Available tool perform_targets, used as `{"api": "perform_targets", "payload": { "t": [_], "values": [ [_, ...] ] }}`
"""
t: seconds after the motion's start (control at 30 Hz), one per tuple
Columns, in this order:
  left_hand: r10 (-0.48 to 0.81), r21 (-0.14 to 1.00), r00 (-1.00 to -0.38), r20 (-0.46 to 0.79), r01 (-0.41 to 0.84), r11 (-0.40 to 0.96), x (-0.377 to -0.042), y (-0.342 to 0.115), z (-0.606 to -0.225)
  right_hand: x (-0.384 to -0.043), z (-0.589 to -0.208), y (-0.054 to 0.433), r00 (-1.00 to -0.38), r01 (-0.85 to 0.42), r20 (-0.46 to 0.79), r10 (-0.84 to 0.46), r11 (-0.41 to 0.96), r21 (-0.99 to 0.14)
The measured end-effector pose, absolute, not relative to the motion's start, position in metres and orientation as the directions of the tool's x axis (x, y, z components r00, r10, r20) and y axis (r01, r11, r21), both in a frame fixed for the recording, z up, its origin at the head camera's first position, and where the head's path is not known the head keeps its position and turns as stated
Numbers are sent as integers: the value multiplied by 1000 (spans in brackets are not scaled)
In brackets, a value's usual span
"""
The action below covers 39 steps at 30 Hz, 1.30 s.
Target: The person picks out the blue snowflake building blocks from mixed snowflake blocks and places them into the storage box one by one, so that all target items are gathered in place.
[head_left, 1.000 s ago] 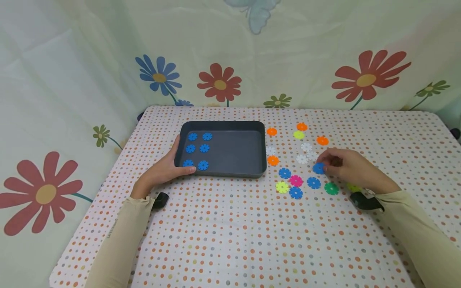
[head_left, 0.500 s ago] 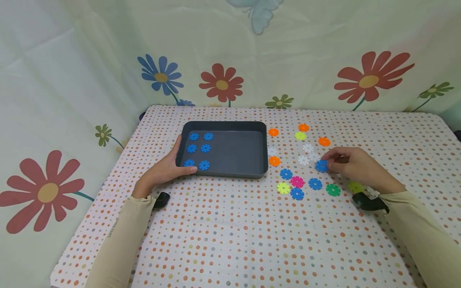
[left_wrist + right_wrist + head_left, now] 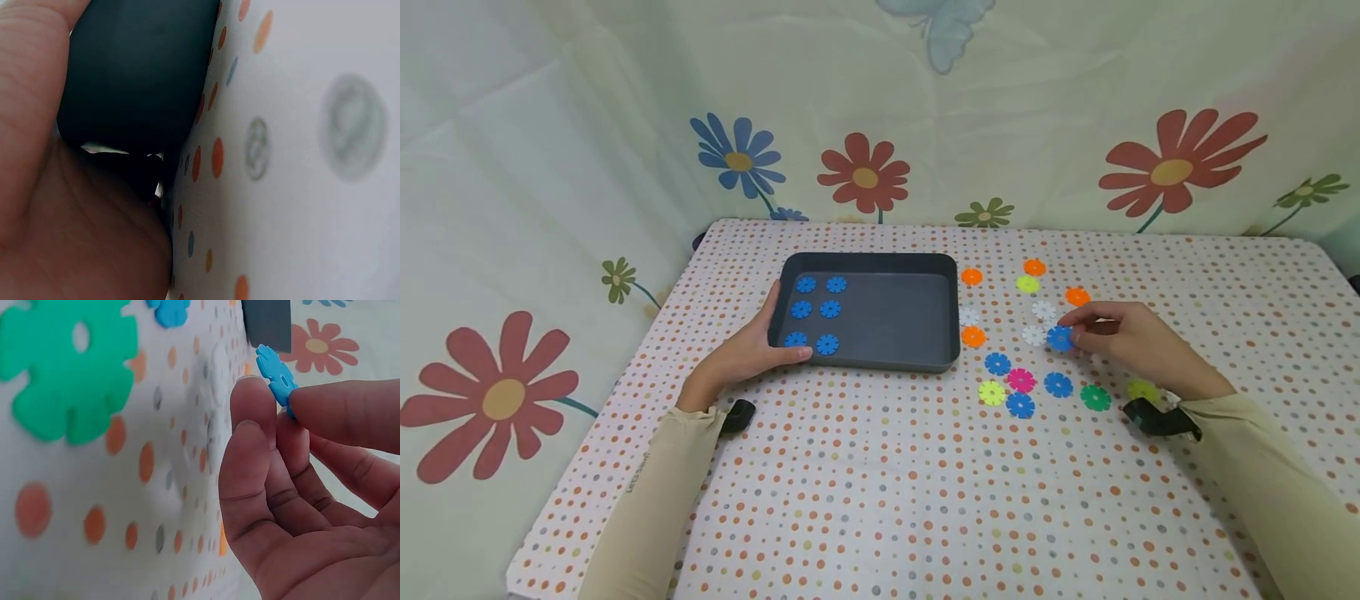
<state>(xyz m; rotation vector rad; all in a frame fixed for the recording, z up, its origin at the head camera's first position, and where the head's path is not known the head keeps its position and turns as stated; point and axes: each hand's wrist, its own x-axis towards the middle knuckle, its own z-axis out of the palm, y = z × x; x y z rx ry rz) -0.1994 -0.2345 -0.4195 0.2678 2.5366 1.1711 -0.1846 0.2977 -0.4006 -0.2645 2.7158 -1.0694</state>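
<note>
In the head view my left hand holds the near left corner of a dark grey rectangular tray. The thumb lies over the front rim and the fingers run along the left wall. Inside, at the left, blue notched plastic discs lie in two columns of three. My right hand pinches another blue disc by its edge, tilted, between thumb and fingers. The right wrist view shows this blue disc held off the tablecloth. Dark tray wall fills much of the left wrist view.
Right of the tray lie several loose discs: orange, white, yellow, pink, green and blue. A dotted cloth covers the table. A flowered curtain hangs behind.
My right hand has lifted the blue disc slightly and shifted a little to the left with it, after a small move right. The left hand and tray stay put.
</note>
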Motion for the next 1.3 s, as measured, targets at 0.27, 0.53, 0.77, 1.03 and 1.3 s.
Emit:
{"api": "perform_targets", "payload": {
  "t": [0.27,0.53,0.77,1.03,1.3],
  "values": [
    [303,763,-927,-221,29,646,-200,-235,-418,-189,-393,286,-962,-89,-122,-245,701,-708],
    [311,768,-926,-215,36,639,-200,-237,-419,-194,-389,277,-957,-89,-119,-263,662,-744],
    [309,768,-926,-216,34,639,-201,-238,-420,-199,-385,266,-952,-96,-122,-279,653,-751],
    [308,764,-926,-217,35,644,-201,-235,-419,-203,-381,254,-947,-95,-125,-297,626,-774],
    [311,768,-925,-218,34,640,-200,-235,-420,-206,-374,246,-946,-120,-92,-312,597,-794]
  ]
}}
